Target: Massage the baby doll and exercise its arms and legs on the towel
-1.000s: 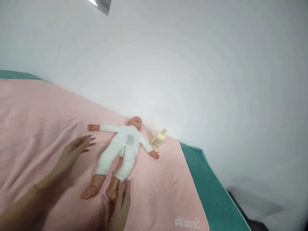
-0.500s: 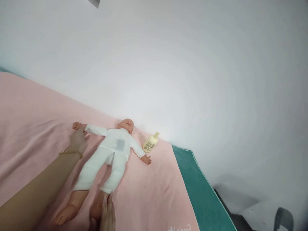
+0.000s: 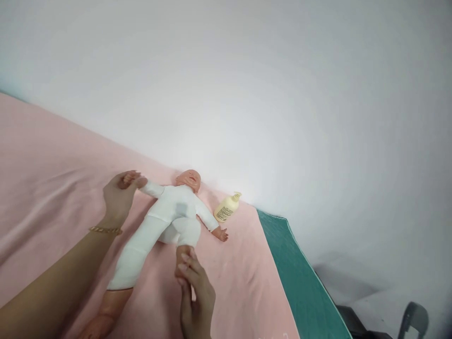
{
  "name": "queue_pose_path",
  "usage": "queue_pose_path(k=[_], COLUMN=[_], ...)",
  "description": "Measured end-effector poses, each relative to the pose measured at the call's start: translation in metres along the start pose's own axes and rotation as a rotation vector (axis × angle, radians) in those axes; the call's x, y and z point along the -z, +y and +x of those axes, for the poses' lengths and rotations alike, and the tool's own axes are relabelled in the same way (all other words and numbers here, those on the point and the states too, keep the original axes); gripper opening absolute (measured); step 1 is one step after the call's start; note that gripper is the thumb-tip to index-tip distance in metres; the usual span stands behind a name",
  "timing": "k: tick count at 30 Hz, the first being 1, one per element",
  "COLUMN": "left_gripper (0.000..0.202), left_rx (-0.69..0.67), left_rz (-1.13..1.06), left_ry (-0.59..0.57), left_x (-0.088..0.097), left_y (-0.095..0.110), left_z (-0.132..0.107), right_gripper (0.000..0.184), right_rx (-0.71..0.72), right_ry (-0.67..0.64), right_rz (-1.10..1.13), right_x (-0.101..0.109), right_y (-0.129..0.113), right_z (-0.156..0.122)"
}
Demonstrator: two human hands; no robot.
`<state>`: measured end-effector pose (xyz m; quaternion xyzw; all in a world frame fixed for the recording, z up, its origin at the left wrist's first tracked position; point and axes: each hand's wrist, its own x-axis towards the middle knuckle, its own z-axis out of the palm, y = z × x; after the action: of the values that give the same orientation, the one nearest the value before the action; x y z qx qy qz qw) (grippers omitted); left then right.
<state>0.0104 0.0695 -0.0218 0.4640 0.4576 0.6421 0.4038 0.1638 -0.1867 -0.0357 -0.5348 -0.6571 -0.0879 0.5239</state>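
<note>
A baby doll [image 3: 176,202] with a white cloth body lies on its back on a pink sheet [image 3: 243,282]. My left hand [image 3: 122,193], with a gold bracelet at the wrist, is closed around the doll's hand on the left side of the view and holds it slightly raised. My right hand [image 3: 197,287] grips the doll's lower leg on the right side, which is lifted and bent toward the belly. The doll's other leg [image 3: 113,306] lies stretched toward me. Its other arm rests spread out on the sheet.
A pale yellow pump bottle [image 3: 228,207] lies beside the doll's outstretched arm, near the wall [image 3: 282,117]. Green fabric [image 3: 303,273] shows along the right edge of the pink sheet. A dark chair-like object [image 3: 415,318] stands at the lower right.
My right hand has taken hold of the doll's lower leg and raised it, bending it toward the belly. My left hand has lifted the doll's hand and moved slightly right.
</note>
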Motion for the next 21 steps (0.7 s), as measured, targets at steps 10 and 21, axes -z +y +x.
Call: queue_pose_path(k=[10, 21], left_gripper=[0.051, 0.038], left_rx=[-0.404, -0.274], left_rz=[0.327, 0.301], left_ry=[-0.752, -0.677], left_x=[-0.013, -0.004], left_y=[0.0, 0.016], left_z=[-0.04, -0.033], right_gripper=[0.028, 0.04], right_rx=[-0.308, -0.09], right_ry=[0.071, -0.033], right_rz=[0.247, 0.054], right_x=[-0.024, -0.012], right_y=[0.032, 0.003], right_z=[0.049, 0.027])
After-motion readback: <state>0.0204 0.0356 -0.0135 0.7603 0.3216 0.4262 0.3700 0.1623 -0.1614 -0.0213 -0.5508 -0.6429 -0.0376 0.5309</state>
